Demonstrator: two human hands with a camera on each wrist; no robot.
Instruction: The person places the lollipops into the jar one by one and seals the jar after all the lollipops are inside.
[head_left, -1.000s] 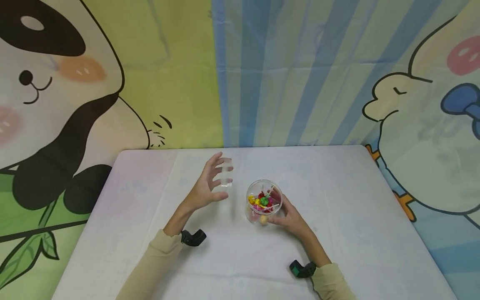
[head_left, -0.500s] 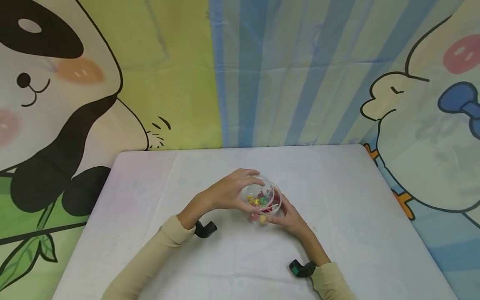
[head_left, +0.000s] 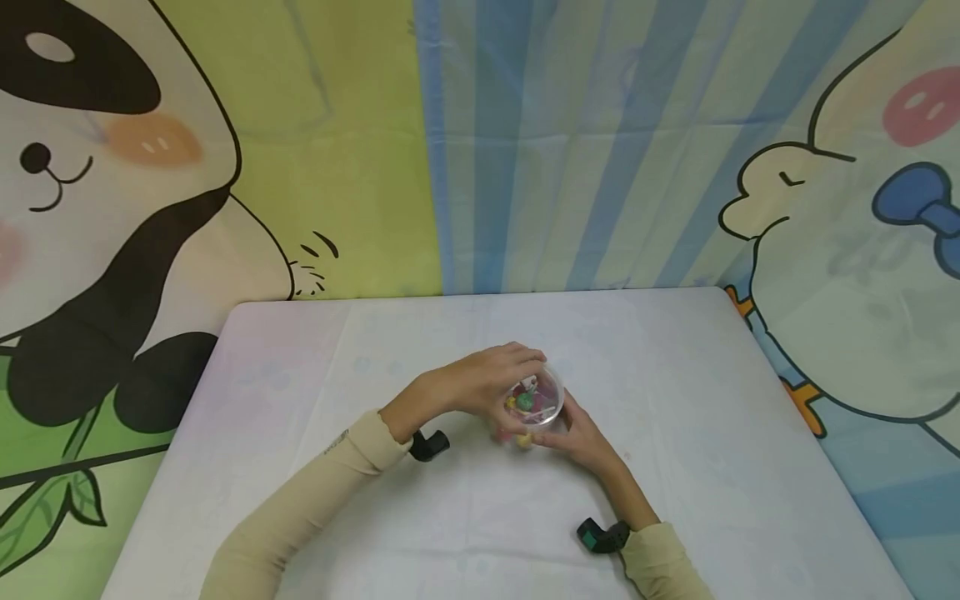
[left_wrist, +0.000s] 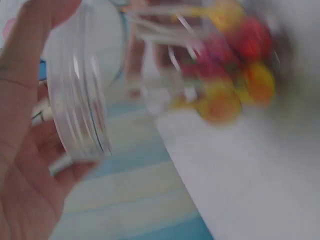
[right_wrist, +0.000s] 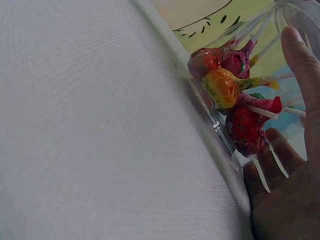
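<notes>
A clear round jar stands upright on the table with wrapped lollipops inside, red, yellow and pink, their white sticks pointing upward. My right hand grips it, thumb on the near side and fingers around the far side. Between the fingers and thumb of my left hand is a clear round lid. It is held by the rim over the jar's mouth; in the left wrist view the lid appears above the lollipop sticks. My left hand covers part of the jar in the head view.
A white cloth covers the table on all sides of the jar. Behind it hangs a printed curtain with cartoon animals and stripes. Black wrist cameras sit at both sleeves.
My left hand has carried the lid rightward from beside the jar to over its mouth, tilting palm-down on the way. My right hand has kept its grip on the jar, nearly still.
</notes>
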